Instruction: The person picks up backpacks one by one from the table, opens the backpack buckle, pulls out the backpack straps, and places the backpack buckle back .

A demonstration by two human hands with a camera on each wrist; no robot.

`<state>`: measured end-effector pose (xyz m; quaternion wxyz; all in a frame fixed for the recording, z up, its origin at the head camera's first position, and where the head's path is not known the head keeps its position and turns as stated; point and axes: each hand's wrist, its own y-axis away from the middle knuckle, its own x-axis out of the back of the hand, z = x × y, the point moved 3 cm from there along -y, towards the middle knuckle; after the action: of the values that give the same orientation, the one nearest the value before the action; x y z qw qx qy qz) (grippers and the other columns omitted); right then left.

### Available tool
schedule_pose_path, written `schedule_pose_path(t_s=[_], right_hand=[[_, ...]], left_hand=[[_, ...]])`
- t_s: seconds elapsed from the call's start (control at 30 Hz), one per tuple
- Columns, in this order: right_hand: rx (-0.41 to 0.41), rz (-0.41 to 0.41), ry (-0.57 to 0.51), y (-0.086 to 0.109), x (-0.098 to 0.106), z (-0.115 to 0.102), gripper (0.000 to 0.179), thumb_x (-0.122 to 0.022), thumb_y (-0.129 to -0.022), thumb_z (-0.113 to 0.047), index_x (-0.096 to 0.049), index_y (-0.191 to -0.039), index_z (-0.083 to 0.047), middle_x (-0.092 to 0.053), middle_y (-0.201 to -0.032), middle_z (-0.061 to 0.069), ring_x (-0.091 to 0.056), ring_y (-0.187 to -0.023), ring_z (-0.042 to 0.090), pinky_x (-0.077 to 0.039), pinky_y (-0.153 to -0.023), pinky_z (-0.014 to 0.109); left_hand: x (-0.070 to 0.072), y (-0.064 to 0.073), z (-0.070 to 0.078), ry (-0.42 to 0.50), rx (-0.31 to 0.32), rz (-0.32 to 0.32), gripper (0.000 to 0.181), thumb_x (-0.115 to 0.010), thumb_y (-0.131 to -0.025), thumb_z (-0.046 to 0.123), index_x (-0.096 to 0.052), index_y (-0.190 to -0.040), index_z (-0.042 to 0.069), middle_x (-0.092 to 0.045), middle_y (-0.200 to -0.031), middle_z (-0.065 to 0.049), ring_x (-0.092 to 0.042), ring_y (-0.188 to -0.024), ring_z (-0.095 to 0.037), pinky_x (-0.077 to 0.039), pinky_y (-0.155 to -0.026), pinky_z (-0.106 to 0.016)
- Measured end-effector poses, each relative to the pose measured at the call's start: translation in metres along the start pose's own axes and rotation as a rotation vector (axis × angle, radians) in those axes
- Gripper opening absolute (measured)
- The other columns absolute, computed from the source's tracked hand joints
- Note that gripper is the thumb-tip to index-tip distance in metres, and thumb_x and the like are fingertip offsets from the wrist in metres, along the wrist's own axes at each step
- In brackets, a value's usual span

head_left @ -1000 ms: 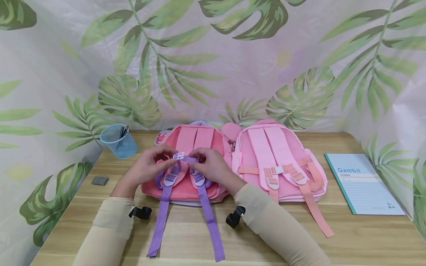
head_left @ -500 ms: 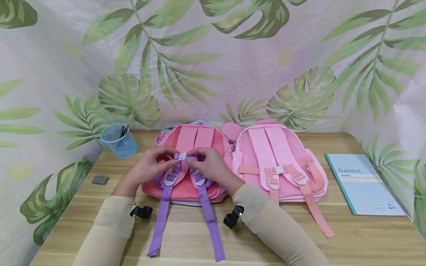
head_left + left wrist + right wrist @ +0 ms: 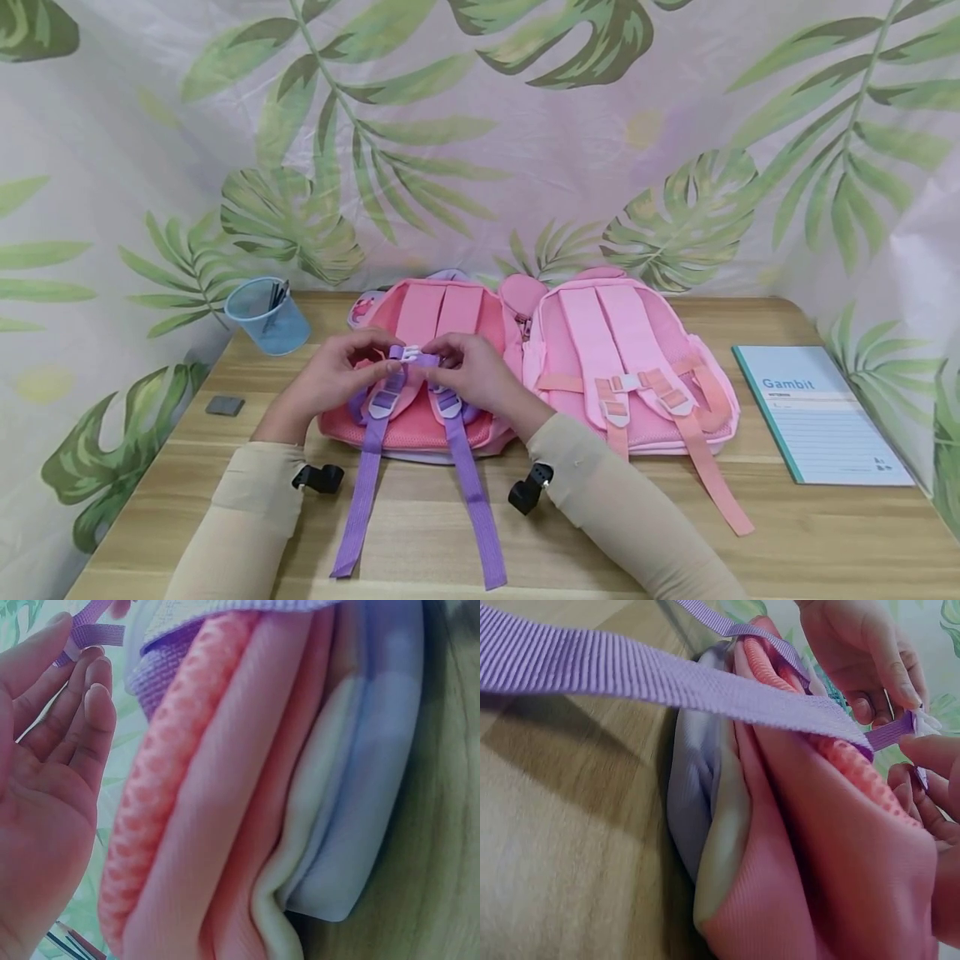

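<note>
Shifted only slightly since half a second ago: right wrist drawn a touch outward, more purple webbing shown beside the buckle. Purple chest strap [image 3: 429, 361] pinched between thumb and fingers of both hands, left hand [image 3: 341, 375] on one side of the white buckle [image 3: 409, 355], right hand [image 3: 480, 371] on the other; gap narrow. Buckle held above the coral-pink backpack [image 3: 420, 433], which is laid straps-up on the wooden table [image 3: 600, 542]. Step in hand judged to be chest-buckle work; whether latched cannot be told. Next move seems to call for both halves being kept in line and steadily gripped.

Counted on this bag: two white strap adjusters [image 3: 383, 407], two purple strap tails [image 3: 476, 517]. Farther out: one light-pink backpack [image 3: 663, 325] just beside, its one white chest buckle [image 3: 625, 383] seen; one blue pen cup [image 3: 273, 335], pens uncounted; one grey eraser [image 3: 225, 406]; one "Gambit" notebook [image 3: 825, 429].
</note>
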<state>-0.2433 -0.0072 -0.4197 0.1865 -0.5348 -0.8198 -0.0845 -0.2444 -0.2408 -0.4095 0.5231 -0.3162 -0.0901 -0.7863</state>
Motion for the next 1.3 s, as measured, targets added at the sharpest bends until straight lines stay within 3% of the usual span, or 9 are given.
schedule_pose_path(t_s=[0.17, 0.37, 0.63, 1.3], right_hand=[[0.009, 0.02, -0.002, 0.0002, -0.0008, -0.0005, 0.027, -0.08, -0.098, -0.014, -0.078, -0.124, -0.008, -0.076, -0.105, 0.007, -0.065, -0.088, 0.012, -0.054, -0.074, 0.02], [-0.012, 0.032, -0.08, -0.0001, -0.0025, -0.0032, 0.027, -0.08, -0.098, -0.011, -0.078, -0.124, -0.006, -0.078, -0.108, 0.011, -0.069, -0.087, 0.01, -0.059, -0.075, 0.021], [-0.049, 0.015, -0.216, 0.0013, -0.0027, -0.0041, 0.028, -0.079, -0.097, -0.006, -0.077, -0.125, -0.003, -0.077, -0.107, 0.015, -0.073, -0.083, 0.01, -0.066, -0.082, 0.034], [-0.006, 0.026, -0.178, 0.0035, -0.0035, -0.0072, 0.032, -0.08, -0.096, -0.008, -0.075, -0.128, -0.003, -0.078, -0.118, 0.015, -0.077, -0.094, 0.014, -0.063, -0.081, 0.025]], left_hand=[[-0.0008, -0.0004, -0.0009, 0.009, -0.004, -0.001, 0.023, -0.077, -0.1, 0.007, -0.076, -0.123, 0.009, -0.072, -0.115, -0.008, -0.067, -0.099, -0.02, -0.057, -0.086, -0.026], [-0.002, -0.0016, -0.0005, 0.017, -0.015, -0.008, 0.023, -0.077, -0.099, 0.006, -0.076, -0.122, 0.009, -0.072, -0.116, -0.008, -0.068, -0.099, -0.02, -0.058, -0.086, -0.027], [-0.0025, -0.0023, 0.0002, -0.001, -0.007, -0.03, 0.024, -0.078, -0.099, 0.006, -0.076, -0.122, 0.012, -0.073, -0.113, -0.006, -0.067, -0.098, -0.023, -0.058, -0.083, -0.026], [-0.0045, -0.005, 0.0064, -0.099, 0.003, -0.065, 0.024, -0.077, -0.1, 0.01, -0.077, -0.124, 0.014, -0.073, -0.111, -0.003, -0.067, -0.101, -0.022, -0.058, -0.086, -0.031]])
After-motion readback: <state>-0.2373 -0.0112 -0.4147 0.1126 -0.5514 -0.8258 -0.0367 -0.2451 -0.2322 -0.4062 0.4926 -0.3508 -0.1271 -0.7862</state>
